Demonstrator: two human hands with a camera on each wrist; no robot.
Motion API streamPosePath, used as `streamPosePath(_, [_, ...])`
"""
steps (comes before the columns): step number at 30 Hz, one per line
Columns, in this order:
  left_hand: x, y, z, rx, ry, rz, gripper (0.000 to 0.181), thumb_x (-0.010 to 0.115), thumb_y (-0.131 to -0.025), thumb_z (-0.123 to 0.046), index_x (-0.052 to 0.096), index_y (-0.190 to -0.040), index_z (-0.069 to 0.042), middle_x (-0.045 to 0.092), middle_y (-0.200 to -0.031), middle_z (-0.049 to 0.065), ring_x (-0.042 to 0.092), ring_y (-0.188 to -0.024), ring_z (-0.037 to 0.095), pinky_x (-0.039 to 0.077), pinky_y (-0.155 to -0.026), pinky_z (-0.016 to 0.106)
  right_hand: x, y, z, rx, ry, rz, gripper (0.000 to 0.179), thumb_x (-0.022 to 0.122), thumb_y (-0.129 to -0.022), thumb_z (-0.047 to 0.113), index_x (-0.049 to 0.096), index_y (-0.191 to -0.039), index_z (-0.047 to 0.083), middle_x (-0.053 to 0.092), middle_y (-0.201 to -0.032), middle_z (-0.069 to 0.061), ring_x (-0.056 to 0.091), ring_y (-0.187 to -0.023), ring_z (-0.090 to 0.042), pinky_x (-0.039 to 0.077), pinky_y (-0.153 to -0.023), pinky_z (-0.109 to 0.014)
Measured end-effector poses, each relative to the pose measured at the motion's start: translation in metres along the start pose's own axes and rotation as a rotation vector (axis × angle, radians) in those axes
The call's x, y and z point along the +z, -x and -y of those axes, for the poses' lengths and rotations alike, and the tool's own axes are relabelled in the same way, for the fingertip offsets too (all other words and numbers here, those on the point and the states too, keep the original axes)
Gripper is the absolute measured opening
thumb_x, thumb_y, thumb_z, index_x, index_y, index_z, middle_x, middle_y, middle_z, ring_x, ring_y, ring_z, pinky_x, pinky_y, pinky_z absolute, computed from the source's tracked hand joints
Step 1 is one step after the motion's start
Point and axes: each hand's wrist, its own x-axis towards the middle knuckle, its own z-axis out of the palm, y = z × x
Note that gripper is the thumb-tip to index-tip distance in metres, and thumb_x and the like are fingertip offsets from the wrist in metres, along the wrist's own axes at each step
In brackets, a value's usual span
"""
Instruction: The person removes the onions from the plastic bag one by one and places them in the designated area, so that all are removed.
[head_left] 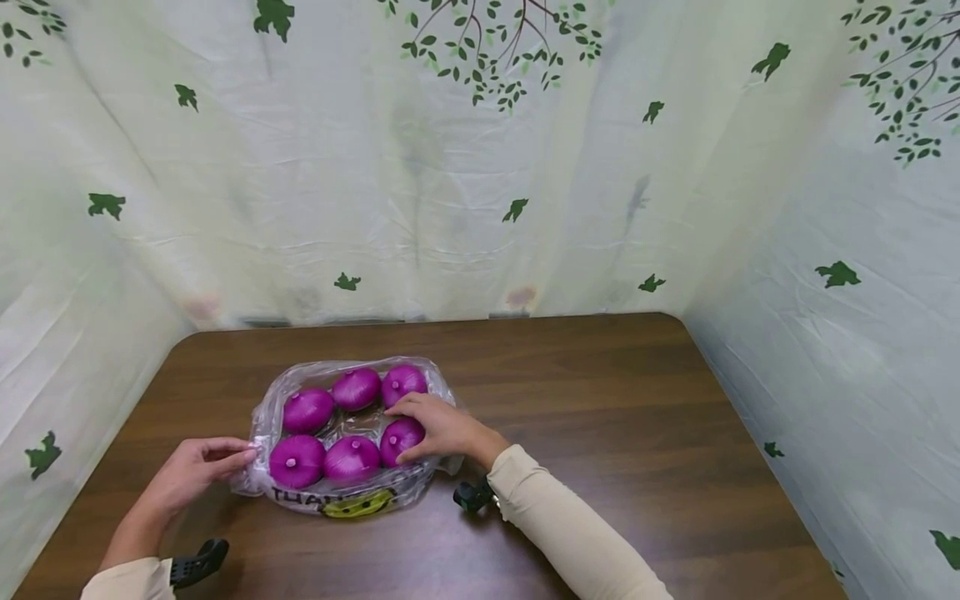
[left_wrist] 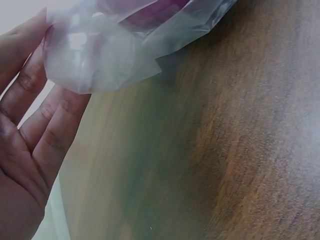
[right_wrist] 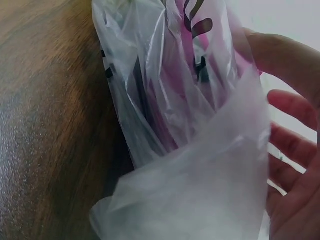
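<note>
Several shiny purple onions (head_left: 352, 460) sit in two rows inside a clear plastic bag (head_left: 300, 371) with black lettering and a yellow printed face on its front side. My left hand (head_left: 197, 468) pinches the bag's left end between thumb and fingers; crumpled film (left_wrist: 100, 65) shows at those fingertips in the left wrist view. At the other end, my right hand (head_left: 442, 427) curls its thumb and fingers round the front right onion (head_left: 397, 437). In the right wrist view, loose plastic (right_wrist: 200, 175) hangs beside the right hand (right_wrist: 295, 135) and partly hides the onion.
The bag lies left of centre on a brown wooden table (head_left: 585, 400). White sheeting (head_left: 450, 167) with green leaf prints surrounds the table at the back and sides. A dark wrist camera (head_left: 472, 497) sits close to the bag's right end.
</note>
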Motion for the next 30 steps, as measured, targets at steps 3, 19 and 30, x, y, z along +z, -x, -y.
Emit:
streamPosePath(3, [-0.0017, 0.0000, 0.0004, -0.021, 0.003, 0.012, 0.047, 0.066, -0.092, -0.028, 0.062, -0.114, 0.013, 0.066, -0.102, 0.005, 0.055, -0.080, 0.006, 0.051, -0.069, 0.026, 0.0017, -0.0007, -0.0002, 0.011, -0.001, 0.026, 0.068, 0.082, -0.076, 0.034, 0.056, -0.133, 0.008, 0.053, -0.131, -0.007, 0.047, -0.124, -0.018, 0.031, -0.108, -0.023])
streamPosePath(19, [-0.0034, -0.0004, 0.0009, -0.026, 0.000, 0.026, 0.048, 0.067, -0.092, -0.029, 0.061, -0.115, 0.013, 0.066, -0.101, 0.008, 0.057, -0.079, 0.008, 0.052, -0.069, 0.026, 0.0033, -0.0022, 0.0002, 0.022, 0.009, 0.091, 0.068, 0.084, -0.074, 0.030, 0.056, -0.132, 0.007, 0.054, -0.130, -0.007, 0.048, -0.123, -0.017, 0.032, -0.106, -0.020])
streamPosePath(30, [-0.0019, -0.0004, 0.0023, -0.022, 0.051, 0.028, 0.046, 0.066, -0.092, -0.026, 0.061, -0.114, 0.014, 0.067, -0.097, -0.001, 0.057, -0.079, 0.005, 0.052, -0.069, 0.025, 0.0027, -0.0010, 0.0011, 0.037, -0.016, 0.130, 0.070, 0.086, -0.073, 0.026, 0.056, -0.133, 0.009, 0.053, -0.130, -0.007, 0.048, -0.122, -0.017, 0.033, -0.104, -0.019])
